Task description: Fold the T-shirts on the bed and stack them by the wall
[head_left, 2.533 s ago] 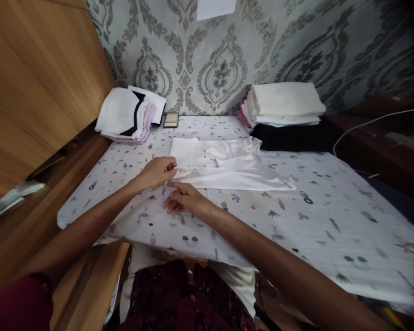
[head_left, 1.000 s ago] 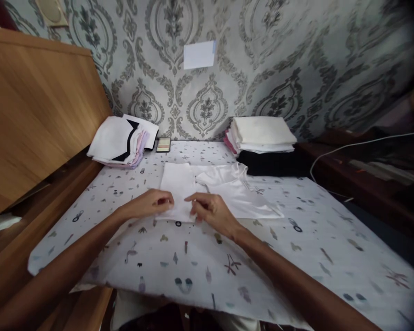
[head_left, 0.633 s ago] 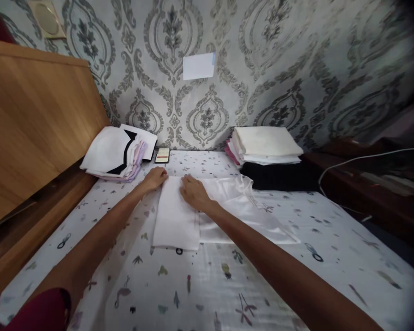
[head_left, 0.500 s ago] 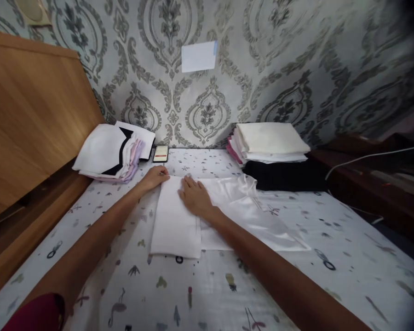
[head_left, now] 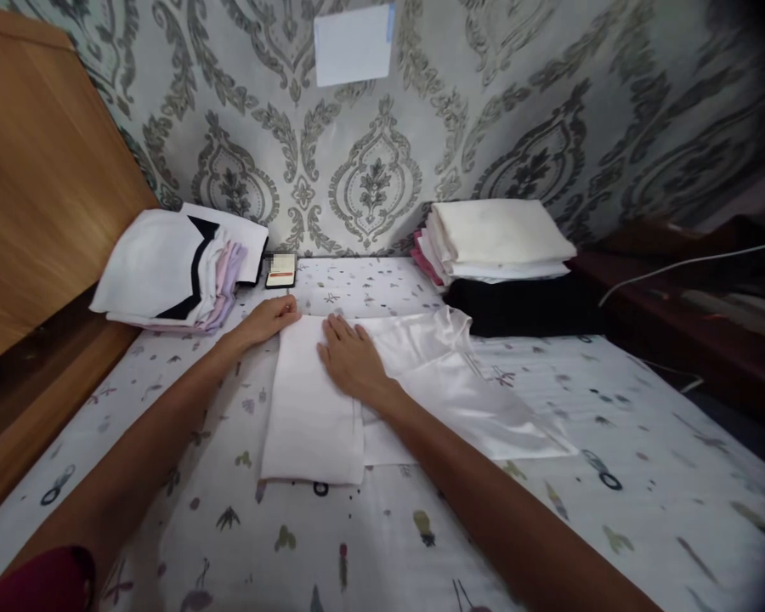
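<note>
Both hands had moved from the near edge of the white garment to its far edge since the frame one second earlier. At this moment, the left hand was positioned at the far left corner of the garment, fingers curled at the fabric; whether the corner was pinched could not be determined. The right hand was open, palm down, fingers extended, on the far part of the folded left panel. The garment lay between and below the hands on the cloth-covered tabletop. Its left panel was flat and double-layered; its right portion was a creased single spread, extending beyond the right forearm, which crossed above it.

Rear left, a stack of folded clothes stood beside the wooden panel: a white item with a black stripe on top, pink and lilac layers underneath. A small dark-edged rectangular object lay just right of this stack, close to the patterned wall.

Rear right, a second stack carried a cream cloth above white and pink layers. Black folded cloth lay directly in front. A white sheet was located on the wall above.
</note>
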The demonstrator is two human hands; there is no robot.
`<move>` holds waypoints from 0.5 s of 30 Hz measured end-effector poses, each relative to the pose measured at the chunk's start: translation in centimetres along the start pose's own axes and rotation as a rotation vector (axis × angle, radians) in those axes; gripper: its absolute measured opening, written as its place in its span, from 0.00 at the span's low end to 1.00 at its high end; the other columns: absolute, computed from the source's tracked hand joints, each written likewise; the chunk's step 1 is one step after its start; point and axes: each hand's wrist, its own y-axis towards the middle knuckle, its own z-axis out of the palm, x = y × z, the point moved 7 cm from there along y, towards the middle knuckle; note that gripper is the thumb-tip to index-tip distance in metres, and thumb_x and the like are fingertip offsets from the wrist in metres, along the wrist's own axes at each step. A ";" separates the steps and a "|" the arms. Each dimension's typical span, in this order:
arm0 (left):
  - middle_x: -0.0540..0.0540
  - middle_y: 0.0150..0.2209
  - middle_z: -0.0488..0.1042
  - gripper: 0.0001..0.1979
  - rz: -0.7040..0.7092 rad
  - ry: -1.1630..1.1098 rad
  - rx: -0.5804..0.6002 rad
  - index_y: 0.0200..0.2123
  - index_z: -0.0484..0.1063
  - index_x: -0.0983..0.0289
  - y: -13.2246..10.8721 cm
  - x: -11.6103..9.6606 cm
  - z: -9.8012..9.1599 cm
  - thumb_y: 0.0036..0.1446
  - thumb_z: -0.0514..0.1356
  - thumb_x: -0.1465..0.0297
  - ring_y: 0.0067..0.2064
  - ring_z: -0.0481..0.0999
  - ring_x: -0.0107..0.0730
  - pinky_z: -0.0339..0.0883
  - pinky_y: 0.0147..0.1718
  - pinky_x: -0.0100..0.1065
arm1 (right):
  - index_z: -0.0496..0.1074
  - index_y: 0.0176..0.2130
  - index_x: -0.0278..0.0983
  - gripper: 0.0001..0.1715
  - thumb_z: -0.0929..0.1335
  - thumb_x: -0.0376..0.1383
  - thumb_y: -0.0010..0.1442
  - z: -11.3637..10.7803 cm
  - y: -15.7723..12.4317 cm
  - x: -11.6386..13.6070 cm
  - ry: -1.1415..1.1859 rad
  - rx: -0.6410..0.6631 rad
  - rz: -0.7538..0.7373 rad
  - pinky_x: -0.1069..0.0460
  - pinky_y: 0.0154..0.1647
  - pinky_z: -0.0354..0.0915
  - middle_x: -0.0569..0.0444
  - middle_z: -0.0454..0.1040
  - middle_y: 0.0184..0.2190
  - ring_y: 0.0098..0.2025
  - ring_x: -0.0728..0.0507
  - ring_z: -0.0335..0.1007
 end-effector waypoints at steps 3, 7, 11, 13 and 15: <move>0.49 0.28 0.68 0.13 0.037 0.244 -0.069 0.31 0.65 0.60 -0.5 -0.4 0.0 0.60 0.54 0.57 0.31 0.65 0.34 0.54 0.33 0.34 | 0.56 0.69 0.25 0.32 0.54 0.38 0.73 -0.1 -0.1 0.0 0.013 -0.013 -0.008 0.38 0.71 0.46 0.37 0.52 0.72 0.74 0.37 0.46; 0.52 0.31 0.71 0.10 0.006 0.399 -0.145 0.34 0.67 0.59 -1.1 -0.5 0.3 0.62 0.53 0.59 0.35 0.68 0.39 0.57 0.36 0.36 | 0.56 0.69 0.25 0.32 0.55 0.38 0.73 -0.2 -0.3 0.0 0.051 0.008 -0.002 0.38 0.72 0.45 0.38 0.52 0.72 0.74 0.37 0.45; 0.53 0.31 0.72 0.09 -0.059 0.400 -0.178 0.34 0.69 0.59 -1.3 -0.7 0.3 0.61 0.55 0.61 0.36 0.70 0.40 0.59 0.37 0.36 | 0.61 0.66 0.27 0.29 0.59 0.35 0.71 -1.3 -0.1 0.0 0.136 0.006 -0.008 0.39 0.71 0.48 0.37 0.56 0.71 0.73 0.37 0.48; 0.52 0.31 0.72 0.08 -0.104 0.351 -0.188 0.34 0.69 0.60 -1.3 -0.8 0.1 0.59 0.56 0.62 0.35 0.70 0.39 0.59 0.37 0.36 | 0.64 0.64 0.26 0.27 0.60 0.33 0.69 -2.7 -0.1 -0.4 0.188 -0.029 -0.004 0.41 0.70 0.52 0.36 0.60 0.69 0.71 0.38 0.53; 0.51 0.31 0.72 0.08 -0.141 0.269 -0.204 0.35 0.70 0.60 -1.7 -1.0 -0.1 0.57 0.58 0.63 0.35 0.70 0.37 0.60 0.36 0.35 | 0.66 0.64 0.26 0.27 0.60 0.32 0.69 -4.5 -0.7 -1.3 0.237 -0.079 0.010 0.44 0.67 0.56 0.36 0.65 0.66 0.68 0.38 0.60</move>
